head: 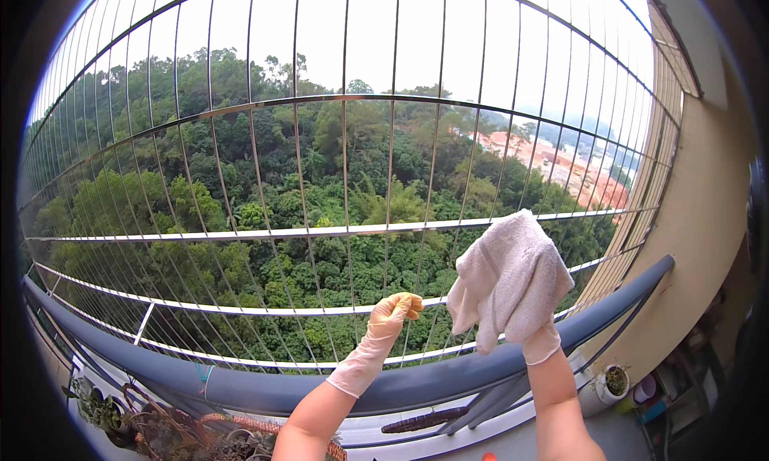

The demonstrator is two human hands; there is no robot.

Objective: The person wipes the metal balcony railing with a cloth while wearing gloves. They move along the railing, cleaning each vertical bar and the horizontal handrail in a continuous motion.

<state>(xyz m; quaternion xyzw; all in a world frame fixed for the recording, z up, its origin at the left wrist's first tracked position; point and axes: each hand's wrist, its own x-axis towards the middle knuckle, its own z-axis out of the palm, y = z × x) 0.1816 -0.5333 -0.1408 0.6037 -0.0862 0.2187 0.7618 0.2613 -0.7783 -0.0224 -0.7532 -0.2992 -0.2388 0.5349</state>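
Observation:
A light grey-white terry cloth point(510, 281) hangs in loose folds over my right hand point(541, 339). Most of that gloved hand is hidden beneath the cloth; only the glove's wrist part shows. My left hand point(393, 312) wears a thin, pale latex-like glove, yellowish at the fingers. Its fingers are curled together with nothing visible in them, close to a horizontal bar of the metal security grille point(342, 310); contact cannot be told. Both forearms reach over the blue-grey tubular handrail point(444, 380) of the balcony, and the cloth is raised in front of the grille's bars.
Potted plants point(96, 410) and a wicker basket point(240, 425) stand low at the left. A white ribbed planter point(604, 389) sits by the beige wall point(703, 208) at the right. A dark woven object point(423, 421) lies below the handrail. Wooded hillside spreads beyond the grille.

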